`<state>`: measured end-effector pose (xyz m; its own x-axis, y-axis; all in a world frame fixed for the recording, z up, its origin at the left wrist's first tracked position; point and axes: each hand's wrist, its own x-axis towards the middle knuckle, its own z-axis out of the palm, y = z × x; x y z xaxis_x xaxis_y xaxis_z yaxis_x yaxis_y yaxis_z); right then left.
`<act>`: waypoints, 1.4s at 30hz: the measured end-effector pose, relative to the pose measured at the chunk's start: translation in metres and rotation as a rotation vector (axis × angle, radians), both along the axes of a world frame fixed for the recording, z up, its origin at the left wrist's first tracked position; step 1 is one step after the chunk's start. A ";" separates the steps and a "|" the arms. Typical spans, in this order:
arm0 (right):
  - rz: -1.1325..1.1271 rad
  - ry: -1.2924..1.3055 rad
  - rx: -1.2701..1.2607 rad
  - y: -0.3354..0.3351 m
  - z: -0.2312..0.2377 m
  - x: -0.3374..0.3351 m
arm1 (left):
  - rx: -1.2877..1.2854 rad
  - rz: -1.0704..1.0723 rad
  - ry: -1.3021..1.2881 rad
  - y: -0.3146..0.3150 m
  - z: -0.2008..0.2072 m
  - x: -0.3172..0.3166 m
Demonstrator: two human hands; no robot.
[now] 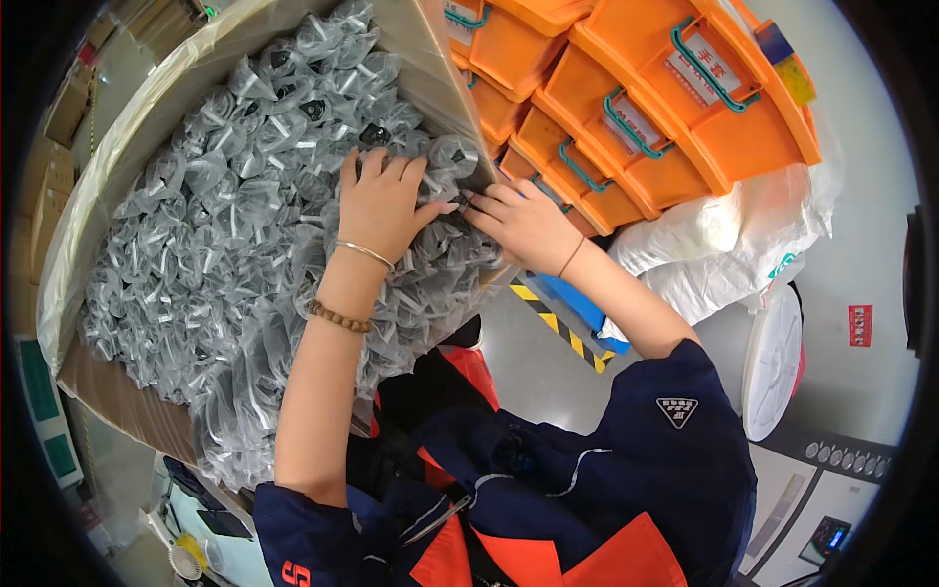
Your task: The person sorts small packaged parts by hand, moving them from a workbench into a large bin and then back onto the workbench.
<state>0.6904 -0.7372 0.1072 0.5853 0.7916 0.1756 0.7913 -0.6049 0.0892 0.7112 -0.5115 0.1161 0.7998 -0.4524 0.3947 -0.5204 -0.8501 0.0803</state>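
A large carton (127,396) with a clear liner is heaped with several small clear plastic bags (245,186), some with dark parts inside. My left hand (381,201) lies over the heap, fingers spread and pointing away from me, its thumb stretched toward the right. At the carton's right edge, my right hand (528,225) has its fingers bent together at a clear plastic bag (452,157), close to the left thumb. What sits between those fingertips is partly hidden.
Orange bins (626,98) with green handles are stacked at the far right. Below them lie white plastic sacks (694,254). A round white lid (773,362) and a grey machine (822,489) stand at the right. Yellow-black tape (562,328) marks the floor. A small fan (184,560) sits lower left.
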 end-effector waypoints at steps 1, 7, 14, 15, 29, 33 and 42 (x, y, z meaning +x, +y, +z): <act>-0.005 0.002 0.003 0.001 0.000 0.003 | -0.002 0.007 0.002 -0.001 0.000 -0.001; 0.134 -0.123 -0.052 0.009 0.002 0.017 | 0.008 0.025 -0.023 -0.004 -0.003 0.001; 0.202 -0.105 -0.303 0.015 0.006 0.037 | -0.017 0.025 0.015 -0.003 -0.004 0.002; 0.245 -0.118 -0.297 0.017 0.008 0.039 | -0.026 0.025 0.007 -0.001 -0.004 0.003; 0.297 -0.139 -0.241 0.017 0.022 0.060 | -0.069 0.027 0.046 0.002 -0.005 0.003; 0.309 0.052 -0.172 0.016 0.034 0.062 | -0.076 0.036 0.034 0.005 -0.004 0.003; 0.103 0.251 -0.213 0.014 0.025 0.036 | -0.089 0.039 0.073 0.003 -0.005 0.003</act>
